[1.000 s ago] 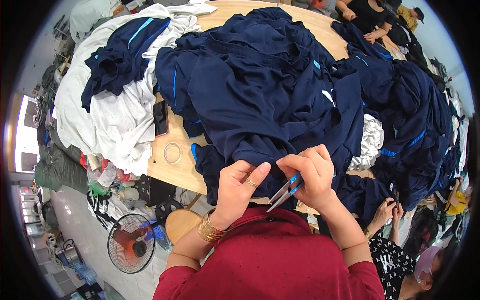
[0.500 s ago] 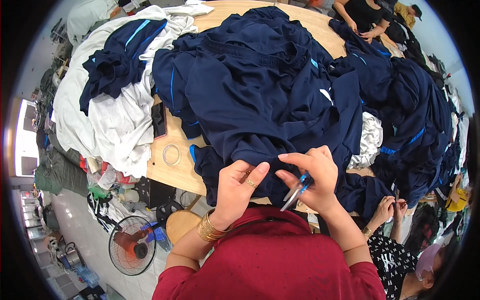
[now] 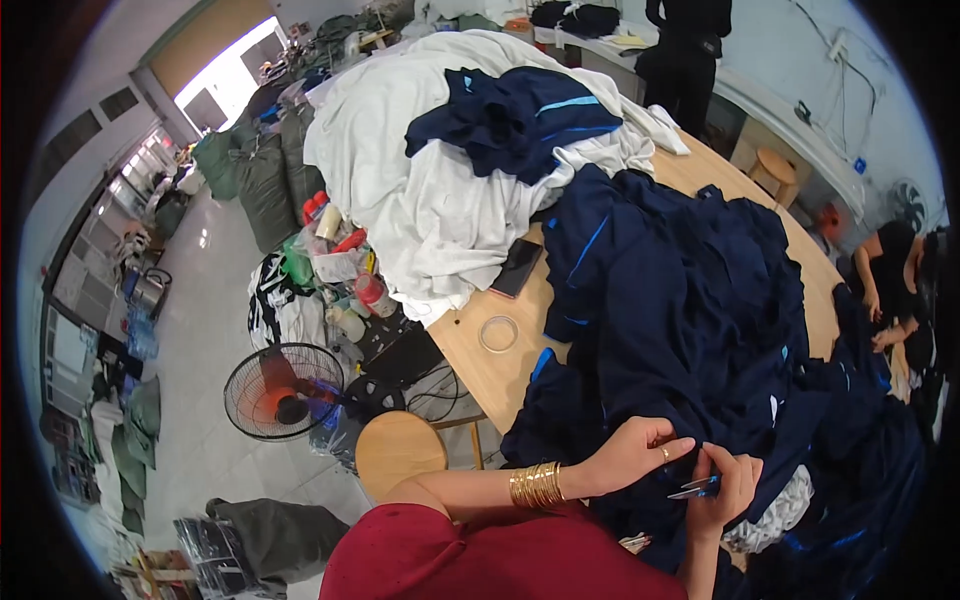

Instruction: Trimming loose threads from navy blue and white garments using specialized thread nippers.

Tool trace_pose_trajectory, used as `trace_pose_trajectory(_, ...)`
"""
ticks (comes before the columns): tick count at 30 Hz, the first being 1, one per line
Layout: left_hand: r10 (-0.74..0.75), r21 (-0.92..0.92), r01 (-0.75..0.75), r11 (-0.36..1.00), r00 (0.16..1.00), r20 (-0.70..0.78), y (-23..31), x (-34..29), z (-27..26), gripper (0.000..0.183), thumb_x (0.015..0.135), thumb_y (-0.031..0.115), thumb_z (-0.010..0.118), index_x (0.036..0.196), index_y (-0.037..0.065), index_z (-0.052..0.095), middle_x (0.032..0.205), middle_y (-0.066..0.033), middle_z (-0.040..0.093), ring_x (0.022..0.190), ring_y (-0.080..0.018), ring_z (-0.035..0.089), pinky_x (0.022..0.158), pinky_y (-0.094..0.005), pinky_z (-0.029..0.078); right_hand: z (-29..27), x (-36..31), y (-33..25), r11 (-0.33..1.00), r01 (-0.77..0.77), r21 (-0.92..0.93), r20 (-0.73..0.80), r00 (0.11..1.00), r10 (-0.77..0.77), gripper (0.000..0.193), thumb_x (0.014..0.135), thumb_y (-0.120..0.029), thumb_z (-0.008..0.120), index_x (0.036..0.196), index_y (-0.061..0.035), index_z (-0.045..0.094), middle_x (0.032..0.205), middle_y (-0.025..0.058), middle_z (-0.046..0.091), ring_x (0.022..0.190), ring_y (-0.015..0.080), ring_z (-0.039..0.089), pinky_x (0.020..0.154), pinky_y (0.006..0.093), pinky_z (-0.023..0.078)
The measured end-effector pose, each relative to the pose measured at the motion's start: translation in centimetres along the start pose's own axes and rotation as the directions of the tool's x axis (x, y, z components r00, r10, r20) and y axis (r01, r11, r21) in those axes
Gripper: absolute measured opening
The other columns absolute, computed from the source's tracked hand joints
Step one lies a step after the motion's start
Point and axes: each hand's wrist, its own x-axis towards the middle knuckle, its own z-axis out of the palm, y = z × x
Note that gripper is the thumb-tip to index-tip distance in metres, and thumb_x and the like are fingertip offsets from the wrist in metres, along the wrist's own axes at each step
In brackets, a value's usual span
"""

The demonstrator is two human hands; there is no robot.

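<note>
A large navy garment (image 3: 690, 300) with light blue trim lies heaped on the wooden table in front of me. At its near edge my left hand (image 3: 640, 455), with a ring and gold bangles, is closed in a pinch on the cloth. Close to its right, my right hand (image 3: 728, 485) keeps a small pair of thread snips (image 3: 697, 488) with blue handles in its palm, blades pointing left. That hand's thumb and forefinger meet at the garment's edge, near my left fingertips. Whether they pinch a thread there is too small to tell.
A roll of clear tape (image 3: 498, 334) and a dark phone (image 3: 518, 268) lie on the table (image 3: 465, 345). White cloth (image 3: 400, 180) is piled far left, a navy piece (image 3: 515, 120) on top. A stool (image 3: 400, 455) and fan (image 3: 283, 391) stand left; a co-worker (image 3: 885, 285) is at right.
The view has swung left, so the garment and both hands appear farther right. My hands remain close together at the garment's near edge, with the snips still in my right hand.
</note>
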Motion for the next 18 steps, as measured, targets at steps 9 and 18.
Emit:
trace_pose_trajectory(9, -0.001, -0.055, 0.002, 0.998, 1.0, 0.022, 0.8, 0.6, -0.5, 0.022, 0.09, 0.016, 0.06, 0.078, -0.001, 0.06, 0.067, 0.0075, 0.05, 0.064, 0.0, 0.042, 0.054, -0.0192, 0.037, -1.0, -0.2, 0.2, 0.997, -0.051, 0.058, -0.004, 0.999, 0.051, 0.016, 0.071, -0.003, 0.07, 0.084, -0.0071, 0.061, 0.063, 0.0019, 0.052, 0.052, 0.0186, 0.046, 0.056, 0.0318, 0.033)
trace_pose_trajectory(18, -0.107, -0.196, 0.097, 0.976, 0.993, -0.041, 1.8, 0.1, -0.7, 0.017, 0.091, 0.01, 0.058, 0.1, -0.004, 0.063, 0.09, -0.0028, 0.065, 0.082, -0.0062, 0.058, 0.076, -0.0208, 0.046, -1.6, -1.1, 0.8, 0.678, -0.647, 0.348, 0.333, 0.762, 0.556, 0.032, 0.068, -0.02, 0.077, 0.093, -0.0049, 0.063, 0.079, 0.004, 0.061, 0.064, 0.0167, 0.053, 0.061, 0.0274, 0.042)
